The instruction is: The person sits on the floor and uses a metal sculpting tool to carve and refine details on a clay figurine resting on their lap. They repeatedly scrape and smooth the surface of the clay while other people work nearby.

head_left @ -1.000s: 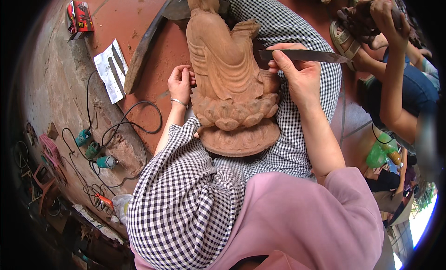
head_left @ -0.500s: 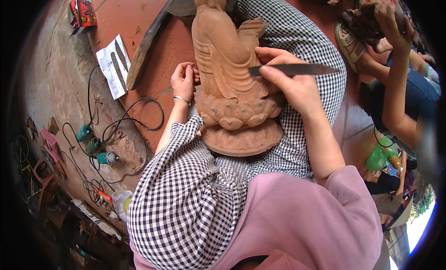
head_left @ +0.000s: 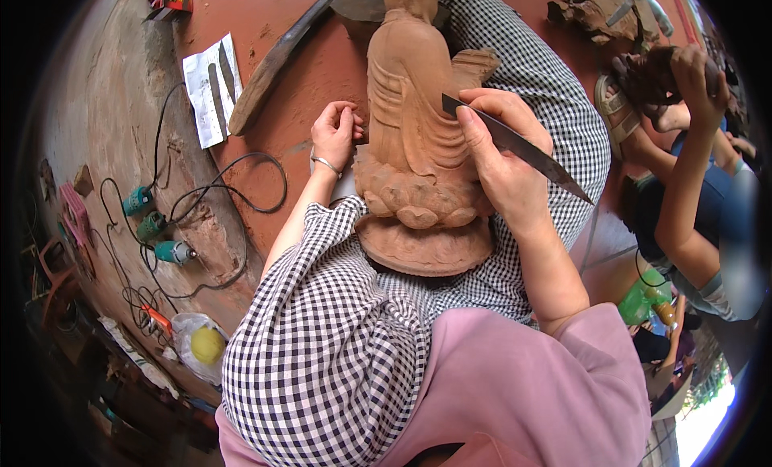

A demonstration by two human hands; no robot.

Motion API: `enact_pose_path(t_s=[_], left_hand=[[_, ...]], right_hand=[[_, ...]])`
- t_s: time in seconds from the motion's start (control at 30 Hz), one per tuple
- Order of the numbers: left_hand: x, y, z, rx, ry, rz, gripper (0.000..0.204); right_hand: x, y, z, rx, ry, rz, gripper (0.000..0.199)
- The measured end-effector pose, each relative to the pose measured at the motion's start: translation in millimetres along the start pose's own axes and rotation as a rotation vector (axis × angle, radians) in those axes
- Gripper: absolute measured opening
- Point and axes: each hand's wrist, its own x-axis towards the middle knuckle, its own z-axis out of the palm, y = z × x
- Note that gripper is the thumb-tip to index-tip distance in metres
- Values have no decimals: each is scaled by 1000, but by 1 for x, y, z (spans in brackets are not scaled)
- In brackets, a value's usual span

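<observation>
A carved reddish-brown wooden statue of a robed seated figure, on a lotus base, rests upright across my lap. In my right hand is a dark flat blade, gripped between thumb and fingers. Its squared end lies near the robe folds on the statue's right side, while the pointed end slants down to the right. Beside the statue's left edge is my left hand, fingers curled in and thumb against them, with nothing visible in it. The top of the statue's head is cut off by the picture's edge.
Two more dark blades lie on a white paper at the left. Green power tools with looping black cords are below it. A long wooden piece lies on the red floor. On the right, another person's hand holds a dark carved piece.
The blade in my right hand has tilted, its pointed end swinging downward. My left hand sits slightly higher and a little off the statue. The whole view has shifted somewhat.
</observation>
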Motion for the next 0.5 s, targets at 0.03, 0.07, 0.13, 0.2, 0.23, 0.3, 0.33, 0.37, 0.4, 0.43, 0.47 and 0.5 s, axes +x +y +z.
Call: enact_pose_path(t_s=[0.03,0.07,0.13,0.2,0.23,0.3,0.33,0.37,0.4,0.43,0.47,0.5], left_hand=[[1,-2,-1,-5,0,13,16],[1,-2,-1,-8,-2,13,16],[1,-3,-1,-19,10,-4,16],[0,-2,0,-22,3,-21,17],[0,-2,0,-18,-6,-29,17],[1,-2,-1,-8,-12,-35,18],[1,-3,-1,-2,-11,-34,18],[0,-3,0,4,-14,-34,18],[1,-3,1,-6,-5,-21,17],[2,-3,1,-16,3,-8,17],[2,-3,1,-23,13,4,17],[1,-3,0,-20,16,6,17]], right_hand=[[1,-1,2,-32,-1,-9,11],[1,-3,4,-68,-1,-16,11],[2,-8,4,-137,-15,-42,10],[-8,-1,5,-25,-1,62,9],[-12,0,5,31,6,116,9],[-9,-10,0,83,-37,220,9],[-8,-14,-2,82,-47,253,9],[-7,-17,-3,77,-55,288,9],[-7,-11,2,63,-22,166,9],[-5,-10,3,-22,-38,106,8],[-2,-11,5,-103,-54,45,8],[-1,-11,5,-184,-70,-15,8]])
